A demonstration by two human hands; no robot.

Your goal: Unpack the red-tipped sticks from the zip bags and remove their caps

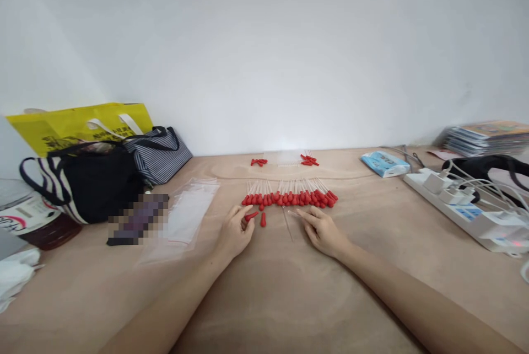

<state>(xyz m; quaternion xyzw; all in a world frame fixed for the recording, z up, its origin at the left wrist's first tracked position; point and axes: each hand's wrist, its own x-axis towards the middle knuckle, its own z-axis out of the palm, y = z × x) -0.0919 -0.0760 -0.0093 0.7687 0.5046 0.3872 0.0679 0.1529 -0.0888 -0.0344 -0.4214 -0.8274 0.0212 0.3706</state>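
My left hand (237, 232) is closed, with a red rubber bulb (251, 215) between thumb and fingertips. Just right of it a second loose bulb (263, 219) lies on the table. A thin clear tube (288, 226) lies lengthwise between my hands. My right hand (324, 231) rests on the table beside this tube, fingers stretched towards its far end and seemingly holding nothing. Beyond both hands runs a row of droppers (289, 198), thin pale stems pointing away and red bulbs facing me.
Behind the row lie small groups of red bulbs (259, 162) and more red pieces (309, 160). Clear plastic bags (185, 216), a blurred dark object (140, 219) and a black bag (99, 183) are left. A blue packet (385, 164) and power strip (463, 208) with cables are right.
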